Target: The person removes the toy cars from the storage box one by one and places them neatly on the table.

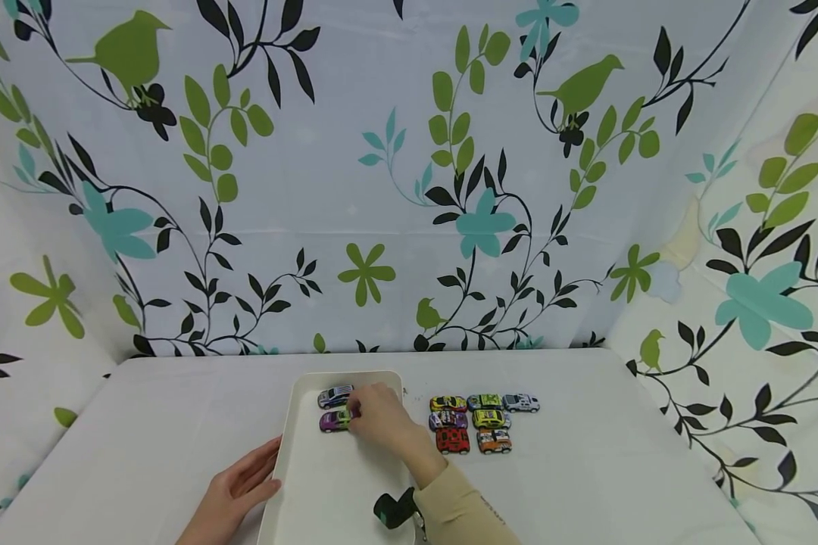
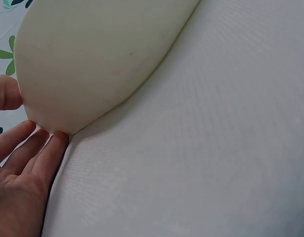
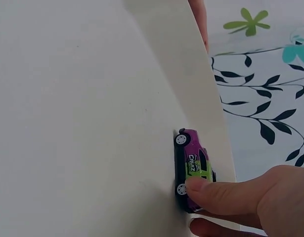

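Observation:
My right hand [image 1: 385, 420] reaches into the upper part of a white tray [image 1: 300, 469]. It pinches a purple and green toy car [image 3: 194, 163], the thumb pressed on one end in the right wrist view. A silver-blue toy car [image 1: 335, 396] sits just beyond that car in the tray, close to the hand. My left hand [image 1: 235, 492] is at the tray's left side. In the left wrist view its fairly straight fingertips [image 2: 60, 138] touch the outside of the tray's wall.
On the white table [image 1: 586, 484], right of the tray, several toy cars lie in short rows, including a red car [image 1: 453, 440] and an orange-white car [image 1: 494, 440]. A black wrist strap [image 1: 394, 510] is at the right sleeve. Leaf-patterned cloth [image 1: 395, 174] surrounds the table.

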{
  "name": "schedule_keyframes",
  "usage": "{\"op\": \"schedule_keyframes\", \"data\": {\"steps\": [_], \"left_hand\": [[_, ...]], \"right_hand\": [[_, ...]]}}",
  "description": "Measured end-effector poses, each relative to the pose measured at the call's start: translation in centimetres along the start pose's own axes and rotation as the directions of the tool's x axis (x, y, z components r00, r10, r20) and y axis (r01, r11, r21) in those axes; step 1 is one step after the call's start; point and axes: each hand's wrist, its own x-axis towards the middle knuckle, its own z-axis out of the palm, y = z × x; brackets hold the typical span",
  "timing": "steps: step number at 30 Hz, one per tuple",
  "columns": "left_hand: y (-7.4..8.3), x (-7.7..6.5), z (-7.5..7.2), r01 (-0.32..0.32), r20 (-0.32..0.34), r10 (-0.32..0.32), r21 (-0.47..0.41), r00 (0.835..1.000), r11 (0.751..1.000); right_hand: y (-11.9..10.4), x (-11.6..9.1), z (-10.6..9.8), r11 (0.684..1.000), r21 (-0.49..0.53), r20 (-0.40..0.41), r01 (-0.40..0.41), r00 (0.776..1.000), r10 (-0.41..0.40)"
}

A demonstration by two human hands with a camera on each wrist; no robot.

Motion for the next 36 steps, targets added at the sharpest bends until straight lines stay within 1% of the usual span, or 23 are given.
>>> {"op": "schedule_keyframes", "data": {"steps": [5,12,19,25,32,36], "left_hand": [[0.3,0.0,0.0,0.044,-0.01,-0.044,0.004,0.999,0.999],[0.2,0.1,0.1,0.061,-0.009,-0.061,0.006,0.998,0.998],[0.4,0.1,0.1,0.07,-0.014,-0.07,0.012,0.997,0.997],[0.5,0.0,0.1,0.066,-0.012,-0.066,0.013,0.998,0.998],[0.7,0.0,0.1,0.056,-0.002,-0.056,0.015,0.998,0.998],[0.7,0.0,0.0,0.058,0.0,-0.058,0.013,0.998,0.998]], "right_hand": [[0.2,-0.4,-0.2,0.999,0.04,0.008,-0.019,1.0,0.019],[0.7,-0.9,-0.3,0.998,0.061,0.007,-0.016,1.0,0.016],[0.9,-1.6,-1.0,0.994,0.107,0.013,-0.01,1.0,0.009],[1.4,-2.1,-1.7,0.99,0.134,0.026,0.037,0.999,-0.041],[2.2,-3.1,-3.0,0.985,0.118,-0.023,0.126,0.992,-0.125],[2.6,-3.7,-3.6,0.979,0.144,-0.038,0.145,0.989,-0.141]]}}
